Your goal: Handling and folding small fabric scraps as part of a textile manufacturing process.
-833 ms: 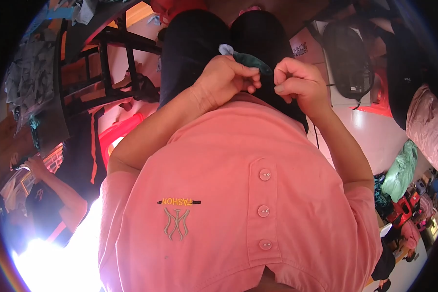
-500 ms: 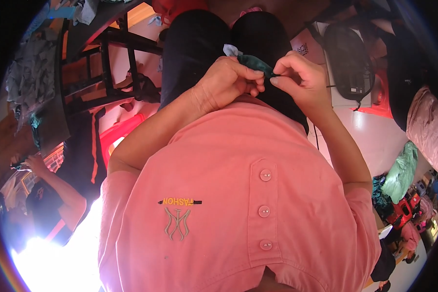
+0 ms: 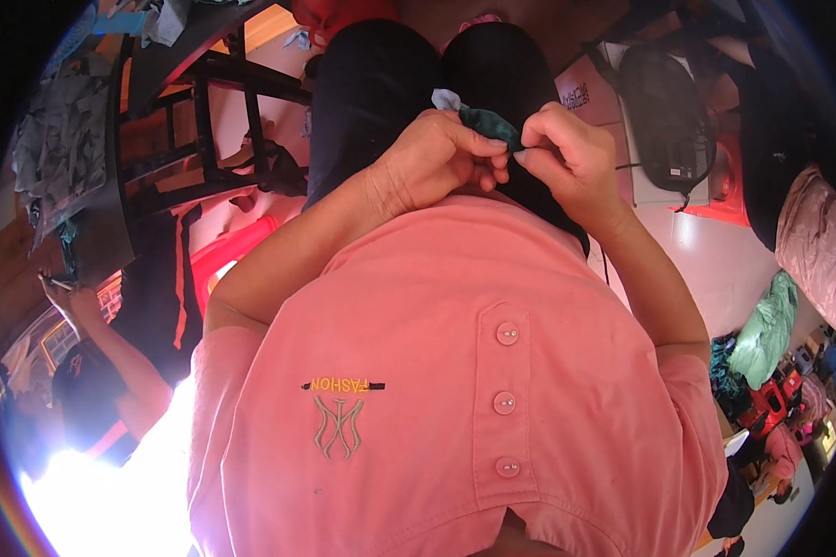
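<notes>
Over my lap, both hands are closed on a small strip of dark green fabric (image 3: 492, 127) with a pale grey-blue piece (image 3: 446, 99) at its far left end. My left hand (image 3: 441, 156) grips the strip between thumb and curled fingers. At its right end, my right hand (image 3: 571, 160) pinches the fabric edge with thumb and forefinger. The two sets of fingertips are almost touching. Whether a needle or thread is between the right fingertips is too small to make out.
Dark-trousered legs (image 3: 376, 84) lie beneath the hands. To the left stands a dark wooden frame (image 3: 204, 130) beside a table with grey cloth (image 3: 60, 139); a co-worker's hand (image 3: 70, 299) is below it. On the right are a black mesh bag (image 3: 664, 116) and light green fabric (image 3: 766, 325).
My right hand has turned slightly and its fingertips have dipped, bending the fabric's right end. My left hand is nearly still. The co-worker's hand at left has shifted.
</notes>
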Action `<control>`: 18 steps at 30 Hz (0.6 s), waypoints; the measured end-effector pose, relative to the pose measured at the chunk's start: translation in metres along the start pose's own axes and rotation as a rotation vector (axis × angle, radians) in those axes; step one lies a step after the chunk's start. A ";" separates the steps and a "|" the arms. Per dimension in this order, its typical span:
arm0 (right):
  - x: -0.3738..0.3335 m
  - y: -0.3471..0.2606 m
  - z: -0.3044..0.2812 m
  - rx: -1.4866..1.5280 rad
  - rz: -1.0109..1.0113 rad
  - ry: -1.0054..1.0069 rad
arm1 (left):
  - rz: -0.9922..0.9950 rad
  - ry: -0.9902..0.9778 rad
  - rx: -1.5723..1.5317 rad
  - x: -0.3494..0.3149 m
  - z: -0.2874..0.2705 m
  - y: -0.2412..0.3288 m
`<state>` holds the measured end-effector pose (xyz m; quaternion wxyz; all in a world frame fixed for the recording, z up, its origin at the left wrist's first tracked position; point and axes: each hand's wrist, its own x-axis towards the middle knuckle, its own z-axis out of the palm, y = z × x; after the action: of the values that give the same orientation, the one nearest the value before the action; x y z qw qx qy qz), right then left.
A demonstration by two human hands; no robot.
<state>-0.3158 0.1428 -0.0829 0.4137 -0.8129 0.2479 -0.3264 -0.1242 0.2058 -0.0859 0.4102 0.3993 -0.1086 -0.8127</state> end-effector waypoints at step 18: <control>-0.024 -0.016 -0.024 1.225 0.913 -0.127 | -0.110 -0.052 0.062 -0.007 0.009 0.005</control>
<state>-0.3474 0.1551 -0.0664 0.8976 -0.2726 0.3099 -0.1550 -0.1260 0.2063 -0.0734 0.3494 0.3961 -0.1219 -0.8403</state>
